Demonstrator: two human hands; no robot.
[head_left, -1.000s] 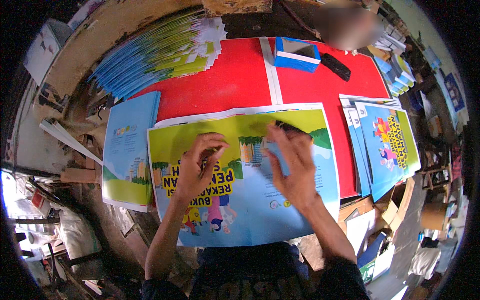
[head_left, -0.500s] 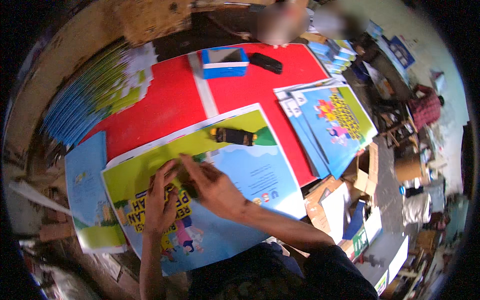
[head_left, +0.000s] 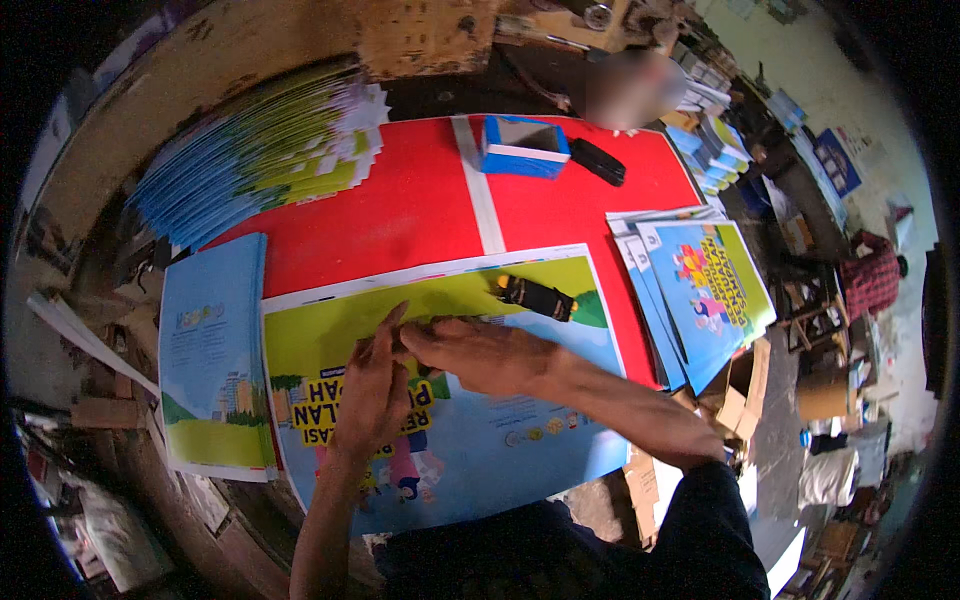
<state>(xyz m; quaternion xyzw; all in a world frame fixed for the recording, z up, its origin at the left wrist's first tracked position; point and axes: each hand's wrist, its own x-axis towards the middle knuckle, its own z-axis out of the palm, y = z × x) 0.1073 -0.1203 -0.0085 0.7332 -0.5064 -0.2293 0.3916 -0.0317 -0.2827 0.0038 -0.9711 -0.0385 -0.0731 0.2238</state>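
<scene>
**Where the left hand [head_left: 374, 392] and the right hand [head_left: 478, 347] meet, a printed sheet [head_left: 480, 440] lies beneath them**

Head view: the left forearm [head_left: 335, 505] stands nearly upright from the lower edge, its hand over the left half of the sheet with one finger stretched upward and the others bent. From a dark sleeve [head_left: 712, 525] at lower right, the right forearm [head_left: 640, 405] slants across the sheet, the back of its hand uppermost and its fingertips against the left hand's fingers. Both hands are partly curled; how far each is closed, and whether anything is pinched between them, is hidden and impossible to say.

The sheet lies at the near side of a red tabletop [head_left: 380, 205], with a small black-and-yellow object [head_left: 540, 297] on its upper right part. Just left is a blue-and-green printed stack [head_left: 215, 345]; farther right lie more printed sheets [head_left: 700, 290].
</scene>
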